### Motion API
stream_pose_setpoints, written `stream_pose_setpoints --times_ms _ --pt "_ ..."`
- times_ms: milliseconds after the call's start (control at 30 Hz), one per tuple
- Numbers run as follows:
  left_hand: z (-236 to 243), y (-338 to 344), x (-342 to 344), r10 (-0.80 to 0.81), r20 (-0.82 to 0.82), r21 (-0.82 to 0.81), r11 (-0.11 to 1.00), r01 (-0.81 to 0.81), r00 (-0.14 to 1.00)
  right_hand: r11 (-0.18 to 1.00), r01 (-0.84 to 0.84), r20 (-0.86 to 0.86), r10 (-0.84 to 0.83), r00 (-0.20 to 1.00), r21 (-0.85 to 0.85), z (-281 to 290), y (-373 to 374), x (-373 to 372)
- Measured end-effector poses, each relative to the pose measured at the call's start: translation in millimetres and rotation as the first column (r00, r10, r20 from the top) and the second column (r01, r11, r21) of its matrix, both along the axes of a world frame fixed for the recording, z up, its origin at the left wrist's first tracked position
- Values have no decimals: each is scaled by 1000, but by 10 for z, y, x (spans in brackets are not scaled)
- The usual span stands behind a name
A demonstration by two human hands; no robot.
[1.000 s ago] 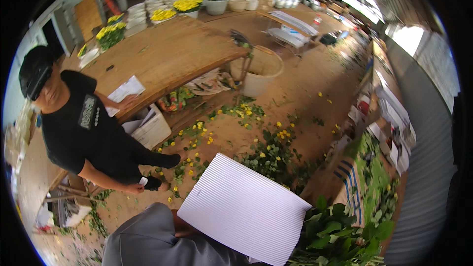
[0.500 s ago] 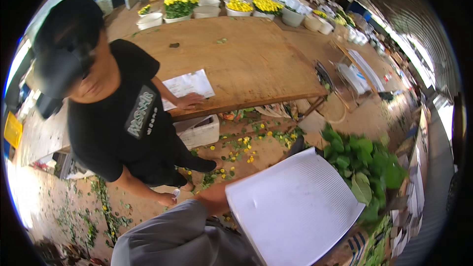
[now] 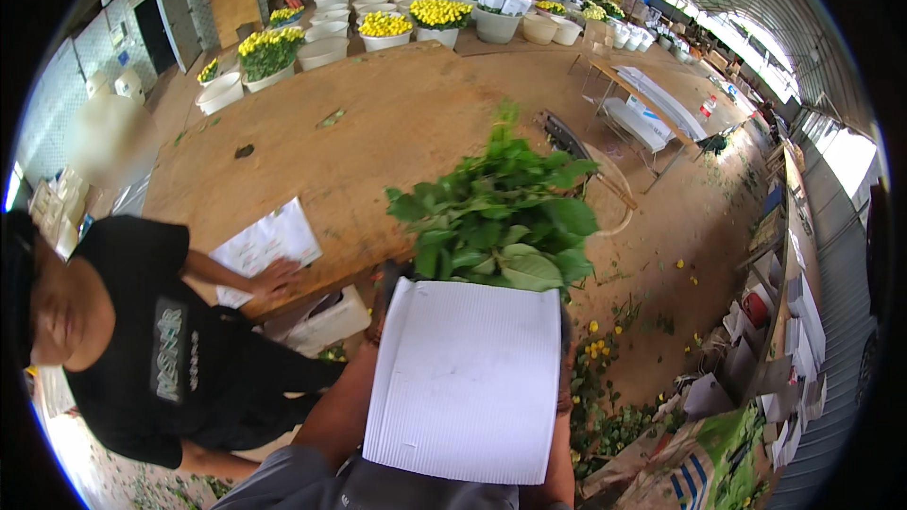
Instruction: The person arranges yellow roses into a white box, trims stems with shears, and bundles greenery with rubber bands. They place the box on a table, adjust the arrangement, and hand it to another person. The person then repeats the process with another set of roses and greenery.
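Observation:
In front of me lies a leafy bunch of cut flower stems, its near end wrapped in a white corrugated cardboard sheet. Green leaves stick out past the far edge, and any blooms inside are hidden. My left hand grips the wrapped bunch at its left side, a dark covering over the fingers. Along the right edge my right hand holds it too, mostly hidden behind the sheet. The leaves hang just over the near right edge of a wooden table.
At left a person in black rests a hand on a white paper on the table. A white crate sits under the table. Behind stand several buckets and yellow flowers. Fallen leaves and a sack lie at right.
The wrapped bunch has swung from the lower right to the middle, its leaves now pointing away toward the table. My view has turned right, and the other person appears farther left.

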State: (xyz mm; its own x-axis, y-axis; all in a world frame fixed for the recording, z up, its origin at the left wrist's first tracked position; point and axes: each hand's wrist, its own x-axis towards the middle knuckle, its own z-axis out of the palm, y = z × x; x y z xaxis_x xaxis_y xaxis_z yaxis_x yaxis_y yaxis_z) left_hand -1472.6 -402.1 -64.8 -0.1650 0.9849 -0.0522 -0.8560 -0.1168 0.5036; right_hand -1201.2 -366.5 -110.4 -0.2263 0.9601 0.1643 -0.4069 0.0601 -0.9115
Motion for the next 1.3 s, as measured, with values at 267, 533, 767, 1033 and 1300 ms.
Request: stream_pose_setpoints --times_ms 267,533,767,1033,1300 --pt "-85 1726 38 125 -42 -30 992 -126 991 955 -285 -84 291 953 78 30 2218 -385" --pt "-394 2064 58 85 -84 -204 974 -101 993 918 -393 86 396 914 -56 -241 3113 -557" --pt "-538 3464 83 24 151 -79 997 -12 988 913 -407 -210 405 890 36 760 4537 -1069" --pt "-746 4111 -639 24 -197 -351 932 -94 980 858 -289 94 359 929 -426 708 5017 -1749" --pt "-1240 4528 156 -132 549 -12 986 166 825 523 -572 774 -451 444 632 971 5152 -2432"
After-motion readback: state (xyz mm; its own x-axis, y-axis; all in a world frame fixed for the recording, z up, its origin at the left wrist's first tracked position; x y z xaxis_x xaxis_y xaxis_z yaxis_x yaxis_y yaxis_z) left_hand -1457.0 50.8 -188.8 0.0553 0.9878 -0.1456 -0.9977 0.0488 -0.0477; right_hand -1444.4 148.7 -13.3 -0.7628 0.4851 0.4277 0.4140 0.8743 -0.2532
